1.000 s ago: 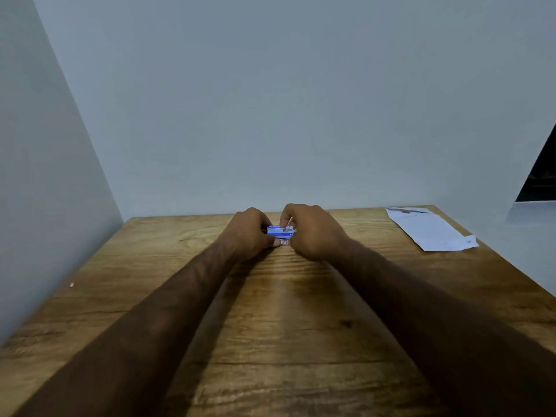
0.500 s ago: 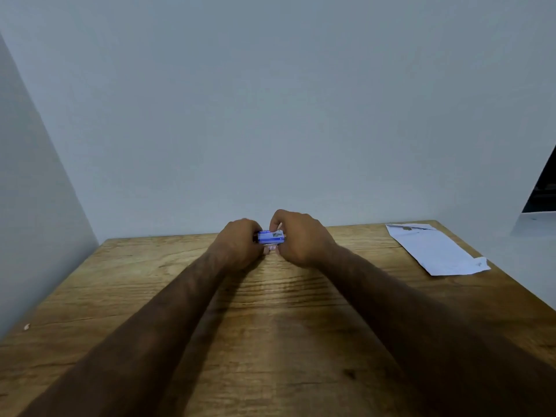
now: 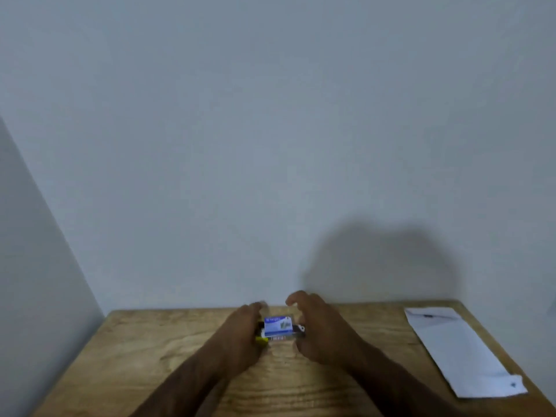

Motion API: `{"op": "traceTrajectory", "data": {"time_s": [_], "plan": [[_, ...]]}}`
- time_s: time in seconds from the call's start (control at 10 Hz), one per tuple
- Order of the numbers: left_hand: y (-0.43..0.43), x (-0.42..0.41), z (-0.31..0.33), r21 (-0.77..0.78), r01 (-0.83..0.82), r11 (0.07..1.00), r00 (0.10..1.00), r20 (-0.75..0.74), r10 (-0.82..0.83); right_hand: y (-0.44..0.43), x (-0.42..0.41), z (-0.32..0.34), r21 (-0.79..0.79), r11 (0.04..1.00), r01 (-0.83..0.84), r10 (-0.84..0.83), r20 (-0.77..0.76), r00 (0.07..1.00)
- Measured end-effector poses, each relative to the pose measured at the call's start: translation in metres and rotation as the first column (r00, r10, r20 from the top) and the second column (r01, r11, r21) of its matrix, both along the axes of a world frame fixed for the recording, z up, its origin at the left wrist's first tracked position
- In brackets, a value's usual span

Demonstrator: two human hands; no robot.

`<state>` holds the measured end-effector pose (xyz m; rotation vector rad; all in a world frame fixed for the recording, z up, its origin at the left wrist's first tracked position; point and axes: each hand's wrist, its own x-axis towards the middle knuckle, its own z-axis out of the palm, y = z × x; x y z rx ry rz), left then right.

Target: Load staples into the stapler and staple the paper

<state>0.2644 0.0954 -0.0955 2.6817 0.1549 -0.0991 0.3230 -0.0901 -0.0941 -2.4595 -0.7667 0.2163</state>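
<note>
A small blue and white staple box (image 3: pixel 278 326) sits between my two hands at the far middle of the wooden table (image 3: pixel 150 350). A yellow and black stapler (image 3: pixel 262 341) shows just under and behind the box, mostly hidden. My left hand (image 3: pixel 239 335) grips the left end of the box with curled fingers. My right hand (image 3: pixel 319 329) is just right of the box, its fingers arched above it and apart from it, holding nothing. The view is blurred. A white sheet of paper (image 3: pixel 457 347) lies at the table's right edge.
Grey walls close off the table at the back and on the left. The paper's near corner (image 3: pixel 513 385) carries a small dark mark. Bare wood lies in front of my forearms.
My right hand's fingers have lifted off the box and spread open. The camera has tilted up, so the table sits lower in view. The yellow and black stapler now shows.
</note>
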Motion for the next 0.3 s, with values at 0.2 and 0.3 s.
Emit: {"op": "traceTrajectory", "data": {"time_s": [0.2,0.3], "plan": [[0.013,-0.008,0.057,0.018,-0.008,1.000,0.984,-0.180,0.011,-0.026,-0.002,0.071,-0.206,0.975,-0.084,0.047,-0.180,0.983],[0.014,-0.017,0.102,0.053,-0.006,0.999,0.979,-0.205,0.016,-0.045,-0.011,0.116,-0.318,0.948,-0.015,-0.028,-0.130,0.991]]}}
